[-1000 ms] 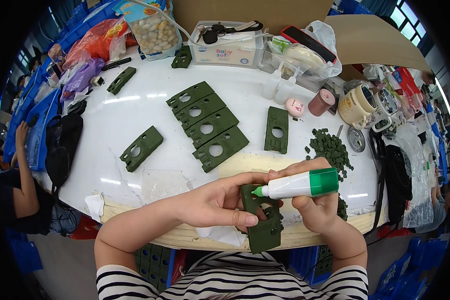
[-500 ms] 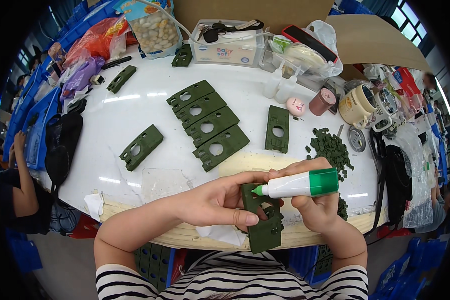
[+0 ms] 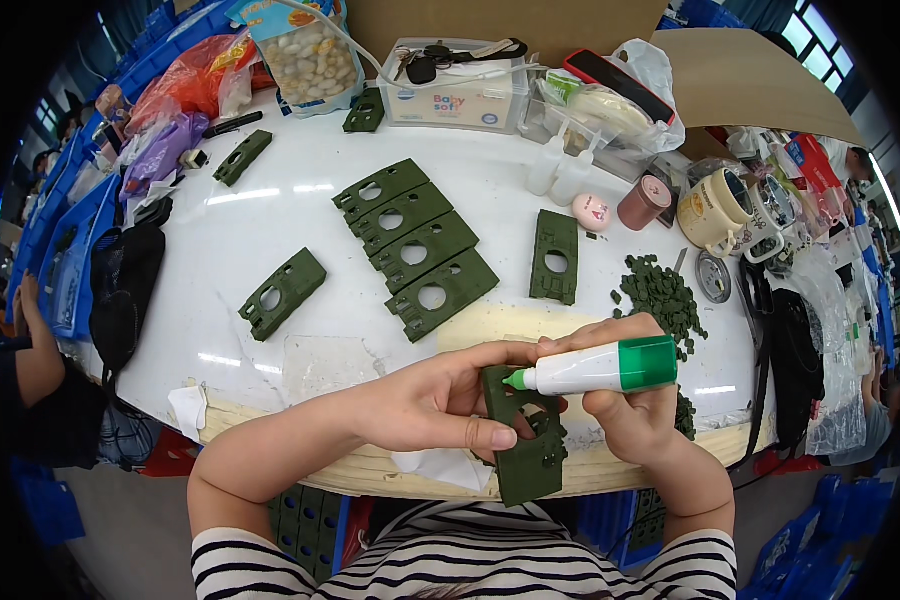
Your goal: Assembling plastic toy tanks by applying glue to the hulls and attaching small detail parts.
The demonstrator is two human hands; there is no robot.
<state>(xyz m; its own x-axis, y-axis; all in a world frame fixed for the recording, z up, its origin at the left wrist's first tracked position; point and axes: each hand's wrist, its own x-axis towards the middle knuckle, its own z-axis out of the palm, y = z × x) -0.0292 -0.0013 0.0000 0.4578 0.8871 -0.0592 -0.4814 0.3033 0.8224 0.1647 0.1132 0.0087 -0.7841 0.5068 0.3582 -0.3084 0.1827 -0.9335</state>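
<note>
Near the front edge of the table, my left hand [image 3: 445,400] grips a dark green plastic model hull part [image 3: 530,470] with a round hole, thumb on its face. My right hand [image 3: 635,415] is closed around a white glue bottle [image 3: 580,371] with a green base, tilted sideways. Its green nozzle tip meets the upper end of the hull part; whether glue comes out is too small to see. Beyond my hands lie several similar hull parts [image 3: 415,250] in a row, one on the left [image 3: 283,295] and one on the right [image 3: 554,258].
A pile of small green pieces [image 3: 660,300] lies right of my hands. Behind stand a pink cylinder [image 3: 645,203], a cream mug [image 3: 715,212], small squeeze bottles [image 3: 573,175], a clear plastic box [image 3: 455,95] and a bag of nuts [image 3: 310,60]. A person's arm [image 3: 38,350] shows far left.
My hands, the glue bottle and the hull part stay almost still. At the far left the other person's arm has shifted slightly.
</note>
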